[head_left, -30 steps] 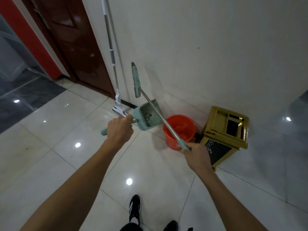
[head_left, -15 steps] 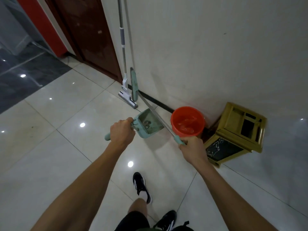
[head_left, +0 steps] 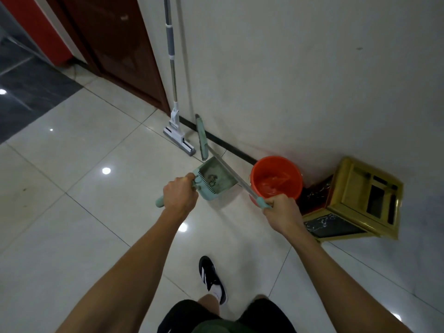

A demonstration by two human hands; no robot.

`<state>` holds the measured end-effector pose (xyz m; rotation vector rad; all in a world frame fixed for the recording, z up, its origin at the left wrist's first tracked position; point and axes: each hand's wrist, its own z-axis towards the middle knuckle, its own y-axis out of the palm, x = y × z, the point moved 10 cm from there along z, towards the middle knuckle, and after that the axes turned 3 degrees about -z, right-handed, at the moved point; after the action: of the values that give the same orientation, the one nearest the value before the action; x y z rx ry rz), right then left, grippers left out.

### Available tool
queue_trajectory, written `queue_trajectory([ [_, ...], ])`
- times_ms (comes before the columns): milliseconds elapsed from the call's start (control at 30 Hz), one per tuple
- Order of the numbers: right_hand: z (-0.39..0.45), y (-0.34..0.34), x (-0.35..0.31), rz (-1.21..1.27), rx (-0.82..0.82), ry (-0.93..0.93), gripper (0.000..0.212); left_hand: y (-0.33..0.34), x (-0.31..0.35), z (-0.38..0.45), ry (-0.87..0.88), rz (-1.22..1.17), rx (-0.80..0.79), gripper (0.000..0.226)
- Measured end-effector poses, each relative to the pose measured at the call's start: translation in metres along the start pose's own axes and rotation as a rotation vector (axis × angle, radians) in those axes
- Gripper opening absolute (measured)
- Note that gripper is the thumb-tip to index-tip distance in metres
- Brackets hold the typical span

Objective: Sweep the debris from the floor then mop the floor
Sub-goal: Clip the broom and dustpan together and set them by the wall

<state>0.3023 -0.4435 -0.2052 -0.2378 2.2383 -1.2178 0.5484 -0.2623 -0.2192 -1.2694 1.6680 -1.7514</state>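
The left hand (head_left: 179,195) grasps the dustpan (head_left: 213,180), which holds debris, beside the orange bucket (head_left: 276,179). The right hand (head_left: 281,211) clenches the broom (head_left: 201,138), its head low by the wall near the leaning mop (head_left: 179,138). Best keep the pan level until it is over the bucket, then tip slowly. A second ago the broom head was raised high; it has since dropped toward the floor

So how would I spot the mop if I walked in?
Find the dark brown door. Just right of it, the mop leans upright against the white wall. Unlike the green broom beside it, it has a flat white head and nobody holds it.
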Motion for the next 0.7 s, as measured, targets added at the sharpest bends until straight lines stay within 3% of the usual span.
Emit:
queue_trajectory([
  [200,0.058,0.002,-0.031,0.058,-0.048,0.049,0.010,0.008,-0.008,0.050,-0.018,-0.003,-0.044,0.015],
  [267,0.073,0.000,-0.041,0.056,-0.048,0.048,0.027,0.008,-0.008,0.063,-0.021,-0.014,-0.046,0.014],
  [367,0.105,-0.001,-0.057,0.050,-0.102,0.051,0.015,0.013,-0.010,0.092,-0.032,-0.014,-0.055,0.013],
  [567,0.176,-0.014,-0.089,0.004,-0.148,0.043,0.033,0.022,-0.003,0.155,-0.070,-0.001,-0.078,0.011],
  [700,0.225,-0.027,-0.110,0.007,-0.171,0.046,0.021,0.030,0.003,0.193,-0.108,0.007,-0.094,0.014],
])
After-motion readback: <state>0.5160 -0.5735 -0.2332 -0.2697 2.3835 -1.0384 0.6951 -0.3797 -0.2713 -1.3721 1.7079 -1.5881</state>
